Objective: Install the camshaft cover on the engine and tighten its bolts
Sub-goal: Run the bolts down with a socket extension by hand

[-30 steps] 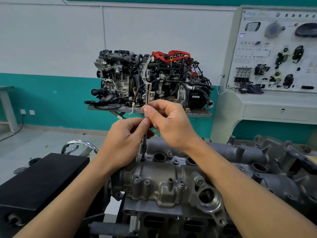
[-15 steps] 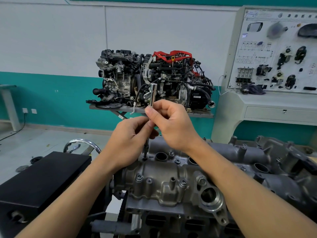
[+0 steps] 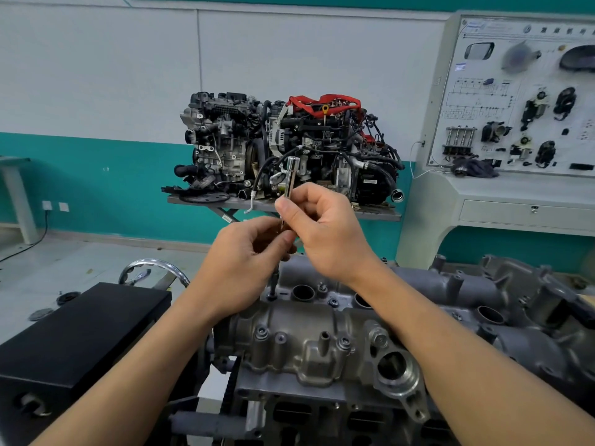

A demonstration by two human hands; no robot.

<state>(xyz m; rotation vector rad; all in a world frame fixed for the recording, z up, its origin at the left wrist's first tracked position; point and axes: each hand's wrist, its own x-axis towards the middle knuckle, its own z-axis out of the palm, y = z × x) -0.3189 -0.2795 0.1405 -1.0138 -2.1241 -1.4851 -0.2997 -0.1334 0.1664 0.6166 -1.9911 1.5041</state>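
camshaft cover (image 3: pixel 309 346) sits on the engine (image 3: pixel 306 413) below me. my left hand (image 3: pixel 244 262) and right hand (image 3: pixel 328 230) both pinch the upright socket extension (image 3: pixel 291 175), tip on a rear bolt (image 3: pixel 272 297).

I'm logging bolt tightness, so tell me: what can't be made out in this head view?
Head view only:
Driver mid-shaft: hidden by the left hand and right hand gripping it.
Bolt under the driver tip: too small and dark to judge seating.
Display board lettering: blurred, cut off by the right edge.
Camshaft cover: partly behind both forearms.
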